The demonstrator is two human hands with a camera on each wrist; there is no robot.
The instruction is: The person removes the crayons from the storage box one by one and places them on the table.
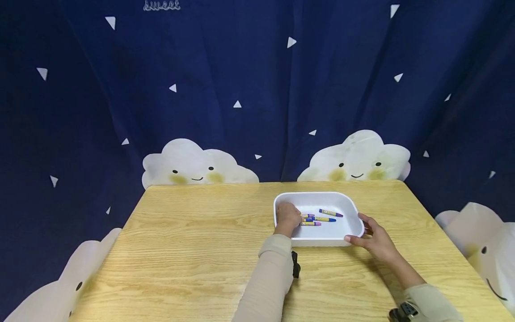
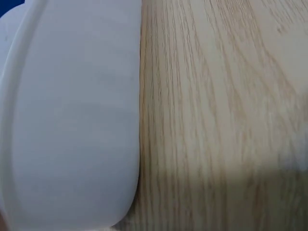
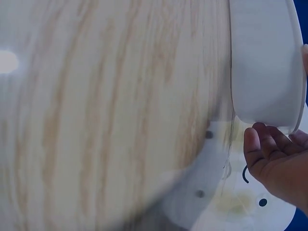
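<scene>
A white rounded tray [image 1: 326, 242] stands on the wooden table, its side wall [image 2: 77, 115] filling much of the left wrist view. Several crayons with yellow wrappers [image 1: 323, 219] lie in its left half, in blue, pink and purple; one purple crayon [image 1: 331, 213] lies apart, farther back. My left hand [image 1: 288, 218] reaches down inside the tray's left end, fingers bent, right beside the crayon pile; I cannot tell whether it holds one. At the other end my right hand [image 1: 375, 239] grips the tray, thumb at the near rim, fingers [image 3: 274, 139] at the end wall.
The light wooden table [image 1: 193, 241] reaches out on both sides of the tray. Behind it hangs a dark blue curtain [image 1: 225, 67] with white triangles and smiling clouds. A dark wrist device [image 1: 295, 264] sits on the left sleeve, another [image 1: 403, 311] on the right.
</scene>
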